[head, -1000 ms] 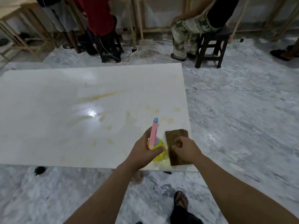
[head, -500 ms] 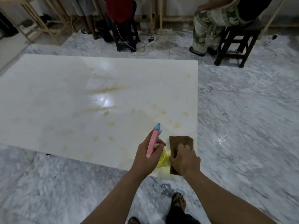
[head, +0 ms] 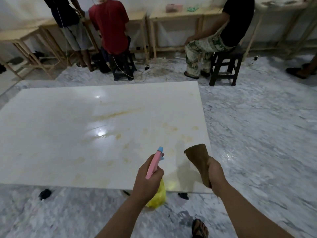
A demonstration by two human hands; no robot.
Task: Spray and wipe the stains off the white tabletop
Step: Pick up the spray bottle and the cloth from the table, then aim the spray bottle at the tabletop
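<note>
Across white tabletop (head: 51,134), yellowish stains (head: 118,114)

white tabletop (head: 68,134) | yellowish stains (head: 118,114) and wet sheen on top

A person in a red shirt (head: 109,24) sits on a dark stool (head: 122,67). Another person (head: 221,31) sits on a second stool (head: 224,64). Wooden tables (head: 175,14) stand along the wall on the marble floor (head: 257,126).

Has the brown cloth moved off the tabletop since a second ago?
Yes. The cloth, then flat on the tabletop near corner, is now lifted in the right hand.
</note>
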